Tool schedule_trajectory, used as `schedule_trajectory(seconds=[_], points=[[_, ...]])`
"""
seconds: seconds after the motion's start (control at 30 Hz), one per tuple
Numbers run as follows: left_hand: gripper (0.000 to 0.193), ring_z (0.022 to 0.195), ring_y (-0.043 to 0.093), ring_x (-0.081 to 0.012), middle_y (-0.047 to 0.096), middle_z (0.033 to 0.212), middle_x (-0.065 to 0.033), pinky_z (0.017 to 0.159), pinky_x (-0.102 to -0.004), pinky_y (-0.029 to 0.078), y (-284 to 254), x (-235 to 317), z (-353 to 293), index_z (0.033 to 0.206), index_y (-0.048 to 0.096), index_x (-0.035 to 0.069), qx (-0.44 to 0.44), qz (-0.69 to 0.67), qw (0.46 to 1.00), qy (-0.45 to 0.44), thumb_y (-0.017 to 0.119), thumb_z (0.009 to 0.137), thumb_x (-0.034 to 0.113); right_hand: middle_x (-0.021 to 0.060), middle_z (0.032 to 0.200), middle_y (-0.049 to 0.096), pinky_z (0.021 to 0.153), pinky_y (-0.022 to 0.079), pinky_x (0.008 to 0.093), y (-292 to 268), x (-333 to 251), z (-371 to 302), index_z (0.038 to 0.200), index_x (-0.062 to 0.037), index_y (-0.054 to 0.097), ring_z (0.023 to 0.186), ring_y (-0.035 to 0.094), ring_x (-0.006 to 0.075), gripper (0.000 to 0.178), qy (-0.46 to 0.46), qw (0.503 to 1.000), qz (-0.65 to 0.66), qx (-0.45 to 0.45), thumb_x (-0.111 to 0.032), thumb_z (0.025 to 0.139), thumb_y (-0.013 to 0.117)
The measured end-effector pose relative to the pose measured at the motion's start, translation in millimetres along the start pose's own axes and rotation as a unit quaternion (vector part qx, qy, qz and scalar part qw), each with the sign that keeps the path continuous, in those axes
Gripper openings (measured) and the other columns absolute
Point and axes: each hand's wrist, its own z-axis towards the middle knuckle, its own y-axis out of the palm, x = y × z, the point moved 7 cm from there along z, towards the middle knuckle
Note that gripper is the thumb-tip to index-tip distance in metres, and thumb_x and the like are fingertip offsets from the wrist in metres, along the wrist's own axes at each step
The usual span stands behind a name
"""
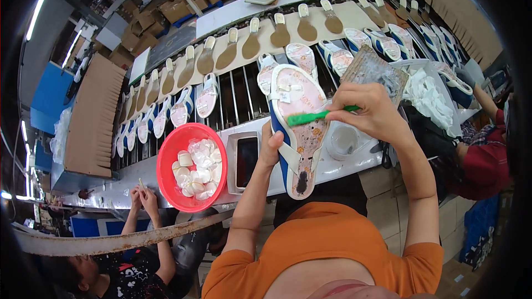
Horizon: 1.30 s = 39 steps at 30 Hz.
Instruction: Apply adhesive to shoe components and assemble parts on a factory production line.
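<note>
Centred in front of me is a sandal (310, 97) with white straps, a blue side and a pinkish, blotched footbed. My left hand (270, 147) grips it by its left side, thumb over the edge, with the toe end pointing away from me. A green-handled brush (307, 117) is pinched in my right hand (372, 112). Its head end lies across the middle of the footbed. Just right of the sandal stands a round translucent tub (342, 140) holding something whitish. A dark, worn patch shows at the heel end.
A red basin (166, 185) of white rounded pieces sits at the left beside a tray of dark liquid (246, 160). Beyond, a roller conveyor (244, 91) carries sandals and brown insoles. A whitish-smeared board (377, 75) and a box of white cloths (424, 97) are at right. People sit on both sides.
</note>
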Motion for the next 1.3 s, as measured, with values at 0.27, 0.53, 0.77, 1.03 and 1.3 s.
schedule_trajectory(seconds=[0.27,0.53,0.77,1.03,1.3], points=[[0.082,0.09,0.063,-0.0185,0.063,0.108,-0.0142,0.079,-0.0306,0.05,-2.5,-16.0,1.0,0.121,0.052,-0.008,0.023,-0.027,0.999,-0.027,0.057,0.079,0.063,0.0089,0.068,0.058,0.055,0.042,0.0316,-7.0,20.3,-4.2,0.077,-0.0002,0.064,0.06,0.057,0.0227,0.02,0.047,0.998,0.022,0.04,-0.018,0.077,0.073],[0.083,0.115,0.055,-0.0289,0.051,0.13,-0.0202,0.098,-0.0397,0.044,-17.4,-39.8,-16.9,0.139,0.036,-0.002,0.078,-0.182,0.972,-0.126,0.048,0.084,0.059,0.0109,0.081,0.062,0.061,0.047,0.038,30.6,70.4,-145.1,0.087,-0.0028,0.065,0.069,0.061,0.0299,0.017,0.319,0.943,-0.098,-0.009,-0.014,0.076,0.072],[0.082,0.109,0.059,-0.0267,0.055,0.126,-0.0191,0.093,-0.0378,0.048,-25.0,-77.8,-38.4,0.137,0.038,-0.002,0.118,-0.133,0.963,-0.203,0.044,0.086,0.062,0.0114,0.086,0.064,0.066,0.048,0.0407,75.8,83.6,-163.2,0.087,-0.0051,0.067,0.078,0.061,0.0351,0.013,0.385,0.897,-0.212,-0.041,-0.015,0.079,0.068],[0.084,0.101,0.064,-0.0268,0.06,0.118,-0.0206,0.088,-0.0371,0.051,-31.5,-105.9,-46.1,0.131,0.044,-0.005,0.085,-0.162,0.959,-0.215,0.048,0.084,0.064,0.0055,0.068,0.066,0.039,0.033,0.0193,81.5,114.3,-196.7,0.086,0.002,0.068,0.045,0.048,0.0041,0.019,0.526,0.795,0.298,0.046,-0.015,0.09,0.062],[0.082,0.094,0.065,-0.0215,0.063,0.108,-0.0167,0.081,-0.0328,0.053,-17.9,-89.7,-38.3,0.122,0.051,-0.008,0.015,-0.079,0.986,-0.145,0.059,0.077,0.06,0.0062,0.077,0.07,0.056,0.043,0.0264,47.4,62.4,-55.9,0.092,-0.0009,0.071,0.061,0.057,0.0137,0.017,0.256,0.964,0.078,0.0,-0.014,0.08,0.07]])
